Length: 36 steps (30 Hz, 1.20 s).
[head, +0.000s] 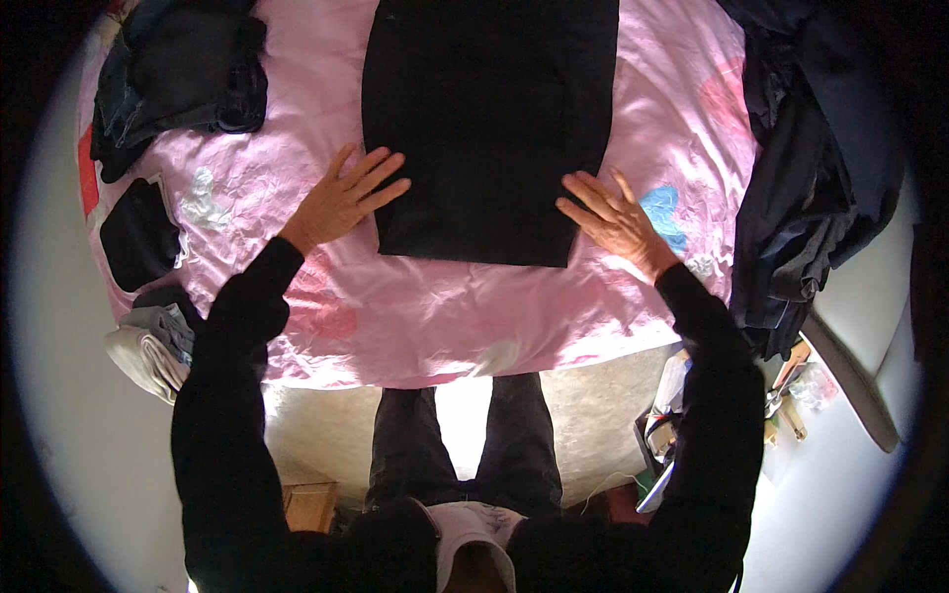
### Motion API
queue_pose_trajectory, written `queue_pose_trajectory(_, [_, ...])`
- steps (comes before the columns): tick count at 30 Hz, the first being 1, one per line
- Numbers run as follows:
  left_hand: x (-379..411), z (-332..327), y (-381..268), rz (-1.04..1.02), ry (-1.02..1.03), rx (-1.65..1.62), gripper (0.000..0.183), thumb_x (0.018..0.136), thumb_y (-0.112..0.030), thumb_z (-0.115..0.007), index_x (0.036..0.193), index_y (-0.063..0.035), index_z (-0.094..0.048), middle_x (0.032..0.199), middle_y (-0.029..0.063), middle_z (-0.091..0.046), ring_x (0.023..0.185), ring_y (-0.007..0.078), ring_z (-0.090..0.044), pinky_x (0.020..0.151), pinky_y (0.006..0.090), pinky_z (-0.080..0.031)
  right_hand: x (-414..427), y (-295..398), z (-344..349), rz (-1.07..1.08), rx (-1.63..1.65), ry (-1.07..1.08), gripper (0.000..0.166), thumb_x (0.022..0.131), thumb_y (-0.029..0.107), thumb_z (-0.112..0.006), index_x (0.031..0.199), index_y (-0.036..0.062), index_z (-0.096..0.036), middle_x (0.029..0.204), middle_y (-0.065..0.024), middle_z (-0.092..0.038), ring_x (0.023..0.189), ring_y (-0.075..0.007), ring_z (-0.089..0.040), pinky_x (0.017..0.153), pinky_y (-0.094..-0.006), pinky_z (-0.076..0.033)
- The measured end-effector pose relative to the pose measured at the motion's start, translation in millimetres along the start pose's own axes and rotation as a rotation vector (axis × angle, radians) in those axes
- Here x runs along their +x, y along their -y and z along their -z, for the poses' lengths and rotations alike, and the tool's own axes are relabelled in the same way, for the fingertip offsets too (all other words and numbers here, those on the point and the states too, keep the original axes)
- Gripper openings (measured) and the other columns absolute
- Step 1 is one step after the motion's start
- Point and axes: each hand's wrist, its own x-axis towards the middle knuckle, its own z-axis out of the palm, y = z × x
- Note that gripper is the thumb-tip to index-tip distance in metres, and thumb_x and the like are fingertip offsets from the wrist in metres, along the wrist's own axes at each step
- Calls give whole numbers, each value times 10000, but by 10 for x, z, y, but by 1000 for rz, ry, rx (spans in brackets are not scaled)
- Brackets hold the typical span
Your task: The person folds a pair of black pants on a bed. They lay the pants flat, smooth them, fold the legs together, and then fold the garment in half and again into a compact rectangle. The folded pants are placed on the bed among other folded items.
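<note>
A black garment (485, 141) lies flat down the middle of a bed covered by a pink patterned sheet (437, 311). Its near edge is straight, and its far end runs out of view at the top. At its left edge is my left hand (348, 194), fingers spread, with the fingertips on the black cloth. My right hand (614, 219) is at the opposite edge, palm down, its fingers apart and their tips over the cloth. Neither hand grips the fabric. What kind of garment it is cannot be told.
Folded dark clothes (185, 70) are stacked at the far left, with a smaller black folded piece (141, 236) nearer. Grey and cream folded cloths (144, 348) sit at the bed's left corner. Dark garments (797, 185) hang over the right side, above assorted items (793, 400).
</note>
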Motion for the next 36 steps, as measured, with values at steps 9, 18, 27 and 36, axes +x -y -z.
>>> queue_pose_trajectory(9, [476,-261,224,-166,90,-22,666,765,-66,-580,1371,-176,-325,1455,12,-262,1336,184,-252,1100,375,-232,524,-416,-261,245,-84,154,531,820,80,-530,1320,191,-390,1458,5,-258,1345,-147,-238,1115,-391,-203])
queue_pose_trajectory(18, [579,-389,914,690,170,-1426,423,819,-161,-610,1211,-37,-510,1194,91,-553,1090,196,-531,947,313,-419,866,-657,-372,-632,840,-123,431,758,96,-661,1153,-7,-524,1091,-145,-612,1013,-235,-584,863,-327,-457])
queue_pose_trajectory(27, [907,-325,694,1241,-336,-1346,442,892,-339,-529,1061,68,-558,941,165,-629,864,259,-600,778,323,-468,984,-925,-560,-1150,1132,-302,521,846,431,-562,890,-85,-619,856,-211,-635,808,-284,-602,726,-363,-445])
queue_pose_trajectory(36, [259,-274,-453,1053,-172,-902,462,935,-334,-432,1126,83,-491,1054,343,-513,1000,482,-479,839,488,-380,-28,344,-445,-1220,755,-29,437,911,375,-459,994,-37,-580,887,-304,-582,862,-435,-565,709,-470,-445])
